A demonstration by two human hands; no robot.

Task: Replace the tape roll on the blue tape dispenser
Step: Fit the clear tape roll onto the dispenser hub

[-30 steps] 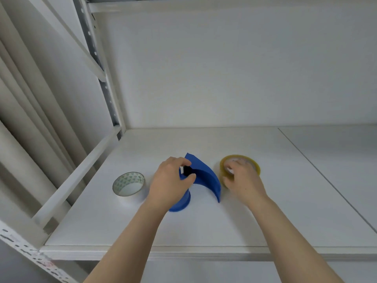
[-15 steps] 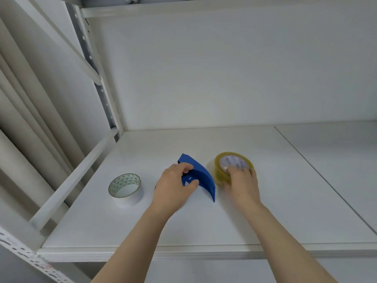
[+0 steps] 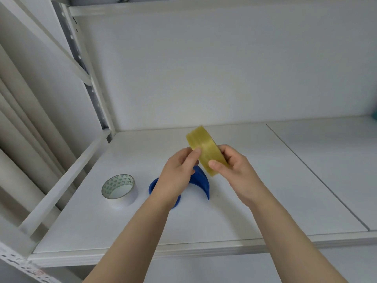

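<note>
Two hands, both working one item: yellow tape roll (image 3: 206,151), translucent, held in the air above the white shelf (image 3: 255,201), tilted, outer band facing the camera, core not in view. Right hand (image 3: 236,170) is gripping the roll from the right side, thumb lying across the lower part of the band, other fingers (image 3: 225,154) wrapping behind the edge; closed on it. Left hand (image 3: 177,174) is touching the roll's left edge w/ thumb tip, remaining fingers curled in loosely; whether they are pinching the roll or only steadying it, cannot tell. Blue tape dispenser (image 3: 201,181) is lying on the shelf directly under the hands, approx. centre of the shelf, partly covered by the left hand and wrist; curved blue guard is showing to the right of the wrist, round blue rim showing to the left and below it. Held roll is sitting apart from the dispenser, above and slightly right of it. Item 2: white tape roll (image 3: 119,189), lying flat on the shelf just left of the dispenser, hole facing up, green triangle print inside the core, not touched by either hand. Shelf is standing w/in a white metal rack, upright post (image 3: 95,94) at back left, pale wall behind. Both forearms are bare, entering from the bottom edge.
</note>
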